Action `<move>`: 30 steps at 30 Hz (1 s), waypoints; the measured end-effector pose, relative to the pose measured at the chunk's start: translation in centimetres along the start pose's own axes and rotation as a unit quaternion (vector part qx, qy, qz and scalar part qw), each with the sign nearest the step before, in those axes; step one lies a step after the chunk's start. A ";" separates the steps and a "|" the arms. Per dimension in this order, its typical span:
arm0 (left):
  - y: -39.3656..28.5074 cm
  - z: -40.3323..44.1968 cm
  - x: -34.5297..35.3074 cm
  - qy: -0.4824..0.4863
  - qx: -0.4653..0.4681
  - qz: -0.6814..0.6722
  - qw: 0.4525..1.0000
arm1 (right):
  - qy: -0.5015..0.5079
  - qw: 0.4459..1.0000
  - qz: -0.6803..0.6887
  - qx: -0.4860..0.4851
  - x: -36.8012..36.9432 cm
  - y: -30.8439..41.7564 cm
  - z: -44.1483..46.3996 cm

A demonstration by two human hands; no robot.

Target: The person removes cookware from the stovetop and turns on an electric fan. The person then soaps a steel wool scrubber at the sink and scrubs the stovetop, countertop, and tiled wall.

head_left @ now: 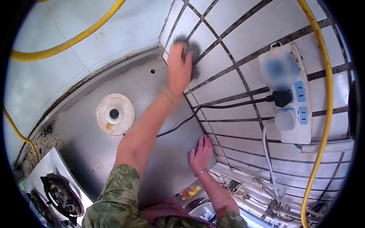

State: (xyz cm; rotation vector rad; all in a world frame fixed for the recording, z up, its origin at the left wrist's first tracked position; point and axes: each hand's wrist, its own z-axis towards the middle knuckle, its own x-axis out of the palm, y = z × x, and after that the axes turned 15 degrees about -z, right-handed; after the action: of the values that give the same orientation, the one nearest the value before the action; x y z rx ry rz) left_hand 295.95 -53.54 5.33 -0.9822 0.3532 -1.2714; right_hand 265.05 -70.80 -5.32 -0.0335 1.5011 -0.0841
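My left hand reaches far out over the steel counter. Its fingers are closed on a dark grey wad, pressed to the white tiled wall near the corner. Motion blurs the wad, so I cannot tell whether it is a rag or steel wool. Closer to me, my right hand lies palm down at the counter's edge by the wall, its fingers stretched out and holding nothing. A round white kettle base sits on the counter left of my left forearm.
A power strip with plugs hangs on the tiles, and a black cord runs from it toward the counter. Yellow hoses cross the right and upper left. A gas stove stands at lower left; pipes run at lower right.
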 end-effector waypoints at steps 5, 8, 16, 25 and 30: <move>-1.2 1.6 -0.3 0.050 0.025 0.005 0.998 | 0.020 1.000 0.007 0.010 -0.9 0.7 0.4; 2.5 -2.7 -1.9 0.056 -0.056 0.036 0.996 | 0.001 1.000 0.002 0.002 -0.5 0.7 0.6; -3.4 4.0 0.8 0.061 0.046 0.000 0.997 | 0.019 1.000 -0.015 -0.015 -0.6 0.4 -0.2; -7.0 -13.4 -7.4 -0.041 -0.172 0.071 0.982 | 0.013 1.000 -0.017 0.008 -0.5 0.4 -0.5; -12.7 -19.9 -0.4 0.028 -0.244 0.005 0.969 | -0.089 0.995 -0.045 -0.010 1.1 -0.3 -0.5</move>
State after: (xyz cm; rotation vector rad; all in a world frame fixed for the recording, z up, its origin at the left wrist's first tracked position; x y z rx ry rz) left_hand 273.65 -61.15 3.74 -1.3573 0.7374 -1.2288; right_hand 264.57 -71.17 -6.46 -0.1226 1.3228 -0.1356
